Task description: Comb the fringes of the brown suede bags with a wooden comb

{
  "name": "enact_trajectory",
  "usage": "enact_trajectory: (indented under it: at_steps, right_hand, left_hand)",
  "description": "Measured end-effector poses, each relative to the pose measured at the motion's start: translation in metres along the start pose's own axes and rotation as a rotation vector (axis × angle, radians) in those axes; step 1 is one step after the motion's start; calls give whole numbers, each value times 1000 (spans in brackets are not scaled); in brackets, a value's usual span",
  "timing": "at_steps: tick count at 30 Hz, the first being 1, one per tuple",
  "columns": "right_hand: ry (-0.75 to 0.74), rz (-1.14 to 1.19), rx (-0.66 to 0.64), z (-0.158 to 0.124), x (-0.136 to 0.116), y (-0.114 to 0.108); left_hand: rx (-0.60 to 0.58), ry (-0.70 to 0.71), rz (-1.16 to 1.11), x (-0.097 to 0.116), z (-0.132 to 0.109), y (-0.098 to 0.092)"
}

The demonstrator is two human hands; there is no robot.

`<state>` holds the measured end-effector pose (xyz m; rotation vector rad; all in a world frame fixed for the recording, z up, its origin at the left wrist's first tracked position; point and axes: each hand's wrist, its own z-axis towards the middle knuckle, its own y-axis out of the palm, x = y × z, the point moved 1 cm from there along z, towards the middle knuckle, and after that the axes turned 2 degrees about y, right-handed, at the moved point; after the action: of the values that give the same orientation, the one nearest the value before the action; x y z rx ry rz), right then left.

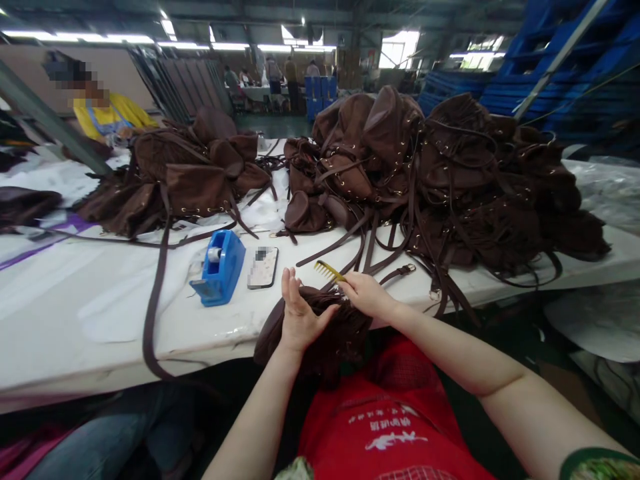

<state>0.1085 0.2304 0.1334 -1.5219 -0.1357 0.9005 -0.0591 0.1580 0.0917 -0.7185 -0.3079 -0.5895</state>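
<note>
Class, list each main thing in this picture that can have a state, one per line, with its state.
Left hand: open, fingers spread
Right hand: closed on the comb
Yellow comb: held, teeth downward
Fringed brown bag: at the table edge, beneath the hands
Blue tape dispenser: standing
Phone: lying flat
Buckle: unfastened
Other brown bags: heaped

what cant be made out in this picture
Head view, throughout:
- Comb: its gripped end is hidden by the right hand
- Brown bag: part hidden behind the left hand
- Right sleeve: cut off by the right and bottom edges
- Red apron: some white print too small to read
</note>
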Motion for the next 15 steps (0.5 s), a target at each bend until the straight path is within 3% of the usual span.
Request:
enact_trajectory:
  at_steps: [5, 8, 12, 15]
  right_hand:
    - [-145, -119, -142, 15, -31, 19]
    - [-108, -307, -243, 18, -33, 25]
    - [64, -439, -250, 19, -14, 23]
    - [201, -487, -191, 23, 14, 7]
  left_hand:
    - [46, 14, 35, -4, -4, -3]
    - [-7, 21, 85, -13, -7, 3]
    - [-107, 1, 123, -23, -10, 11]
    - [-209, -51, 163, -24, -8, 14]
